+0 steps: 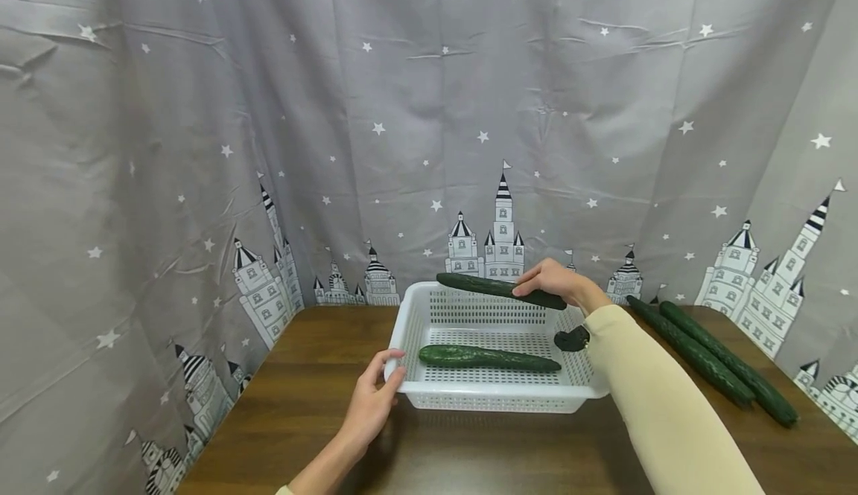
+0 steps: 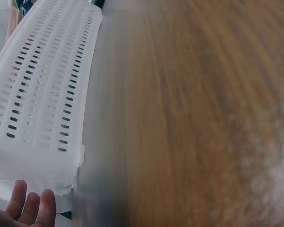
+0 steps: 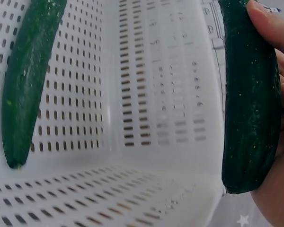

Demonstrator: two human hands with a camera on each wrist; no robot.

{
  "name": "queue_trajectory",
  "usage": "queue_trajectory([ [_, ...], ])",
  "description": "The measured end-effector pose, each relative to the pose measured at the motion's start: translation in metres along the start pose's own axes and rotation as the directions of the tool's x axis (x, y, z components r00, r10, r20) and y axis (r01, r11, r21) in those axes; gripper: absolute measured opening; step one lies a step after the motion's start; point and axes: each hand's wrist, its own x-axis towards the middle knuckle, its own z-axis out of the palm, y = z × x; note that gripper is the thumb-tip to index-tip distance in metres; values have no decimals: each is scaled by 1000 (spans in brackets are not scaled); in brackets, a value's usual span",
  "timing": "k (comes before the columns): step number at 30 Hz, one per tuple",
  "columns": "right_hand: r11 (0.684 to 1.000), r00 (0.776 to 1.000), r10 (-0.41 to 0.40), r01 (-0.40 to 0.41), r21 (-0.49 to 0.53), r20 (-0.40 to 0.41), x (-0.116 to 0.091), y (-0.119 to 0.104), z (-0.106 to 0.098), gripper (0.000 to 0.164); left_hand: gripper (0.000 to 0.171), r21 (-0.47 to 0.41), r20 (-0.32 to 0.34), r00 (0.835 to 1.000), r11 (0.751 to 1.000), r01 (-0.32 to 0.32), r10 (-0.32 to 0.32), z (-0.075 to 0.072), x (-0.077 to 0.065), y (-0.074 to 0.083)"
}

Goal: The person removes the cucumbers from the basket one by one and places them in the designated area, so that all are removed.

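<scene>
My right hand (image 1: pixel 551 279) grips a dark green cucumber (image 1: pixel 472 283) above the far rim of a white plastic basket (image 1: pixel 496 398). In the right wrist view this cucumber (image 3: pixel 251 104) lies along the palm, with the thumb over its side. A second cucumber (image 1: pixel 485 357) lies on the basket's slotted floor, toward the near side. My left hand (image 1: pixel 374 397) holds the basket's near left corner, thumb over the rim. In the left wrist view, fingers (image 2: pixel 32 208) of that hand show at the end of the basket wall (image 2: pixel 42 94).
Two more cucumbers (image 1: pixel 697 353) lie side by side on the brown wooden table (image 1: pixel 302 398), right of the basket. A black wrist device (image 1: pixel 572 339) sits at the right cuff. Behind the table hangs a grey curtain (image 1: pixel 415 108) printed with stars and castles.
</scene>
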Motion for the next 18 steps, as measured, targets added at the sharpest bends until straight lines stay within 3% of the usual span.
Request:
queue_trajectory([
  [10,1000,999,17,-18,-19,-49,-16,7,-30,50,28,4,-16,1000,1000,-14,14,1,2,-1],
  [18,997,993,73,-71,30,-98,-29,17,-42,58,28,8,-7,1000,1000,1,-1,-1,2,-4],
])
